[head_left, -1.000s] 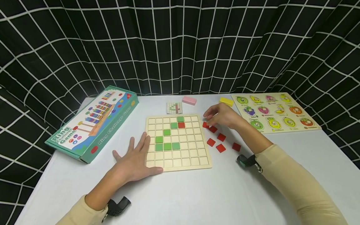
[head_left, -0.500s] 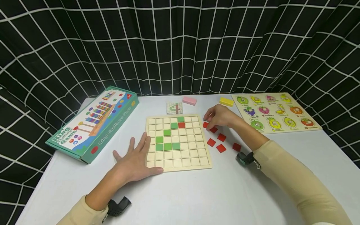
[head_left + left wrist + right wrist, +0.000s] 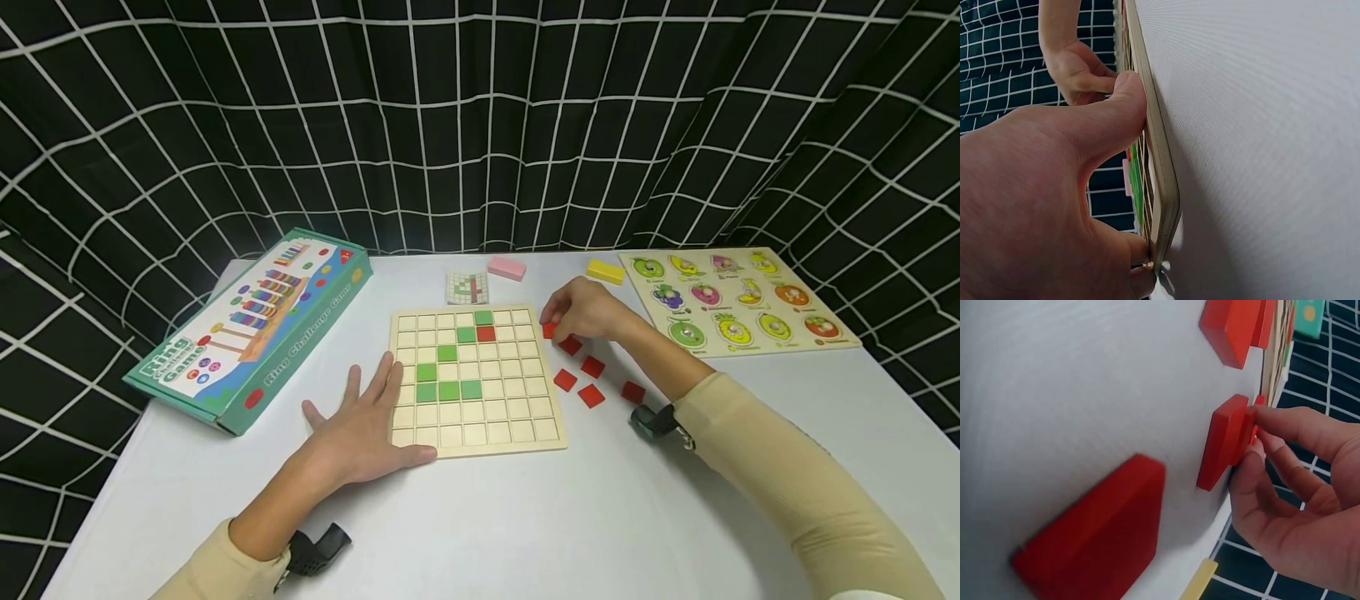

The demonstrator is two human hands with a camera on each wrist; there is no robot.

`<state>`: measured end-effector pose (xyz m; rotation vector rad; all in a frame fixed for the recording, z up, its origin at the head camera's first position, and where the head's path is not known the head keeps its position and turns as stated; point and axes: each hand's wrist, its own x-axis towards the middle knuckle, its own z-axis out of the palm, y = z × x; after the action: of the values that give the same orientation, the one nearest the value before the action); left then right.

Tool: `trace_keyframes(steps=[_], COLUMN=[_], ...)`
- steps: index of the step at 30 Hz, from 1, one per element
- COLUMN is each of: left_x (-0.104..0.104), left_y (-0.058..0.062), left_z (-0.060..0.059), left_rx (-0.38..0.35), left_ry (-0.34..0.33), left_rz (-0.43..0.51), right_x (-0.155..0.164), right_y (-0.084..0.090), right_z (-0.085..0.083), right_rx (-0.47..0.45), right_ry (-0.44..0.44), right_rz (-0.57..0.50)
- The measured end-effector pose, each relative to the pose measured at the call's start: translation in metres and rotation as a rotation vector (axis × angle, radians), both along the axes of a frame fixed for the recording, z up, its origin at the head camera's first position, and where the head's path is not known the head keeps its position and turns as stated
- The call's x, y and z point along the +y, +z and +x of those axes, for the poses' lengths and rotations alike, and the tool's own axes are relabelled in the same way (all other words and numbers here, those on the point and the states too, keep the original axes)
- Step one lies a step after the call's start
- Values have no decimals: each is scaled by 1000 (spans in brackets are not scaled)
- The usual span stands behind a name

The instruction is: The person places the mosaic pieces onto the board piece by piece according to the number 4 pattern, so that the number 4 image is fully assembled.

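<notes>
My left hand (image 3: 358, 433) lies with spread fingers along the left edge of the wooden grid board (image 3: 517, 429). Its thumb presses the front edge, as the left wrist view shows. Several green tiles (image 3: 447, 390) and one red tile (image 3: 486, 333) sit in the board's cells. Off the board's right side, my right hand (image 3: 588, 308) has thumb and fingertips around a loose red tile (image 3: 550, 330), pinching it. Right beside that one lies another red tile (image 3: 1219, 447). More red tiles (image 3: 592, 367) are scattered nearer to me. The fingers partly cover the pinched tile.
Behind the board lie a small pattern card (image 3: 467, 288), a pink block (image 3: 507, 267) and a yellow block (image 3: 606, 271). A green game box (image 3: 251, 329) stands at the left. The fruit puzzle board (image 3: 738, 300) is at the back right.
My right hand has come down slightly, its fingertips closing around the red tile nearest the board. The left hand stays in place on the board's edge.
</notes>
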<state>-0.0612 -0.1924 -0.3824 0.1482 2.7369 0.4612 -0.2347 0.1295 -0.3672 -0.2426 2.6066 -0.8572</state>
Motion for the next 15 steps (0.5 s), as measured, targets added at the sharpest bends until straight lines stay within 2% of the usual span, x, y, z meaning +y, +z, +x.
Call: trace_keyframes(steps=[15], left_x=[1], left_y=[1], left_z=[0], left_rx=[0], left_ry=[1], left_rz=[1], right_x=[7], right_y=[0], right_z=[0], right_rx=[32], right_ry=[39], right_rz=[3])
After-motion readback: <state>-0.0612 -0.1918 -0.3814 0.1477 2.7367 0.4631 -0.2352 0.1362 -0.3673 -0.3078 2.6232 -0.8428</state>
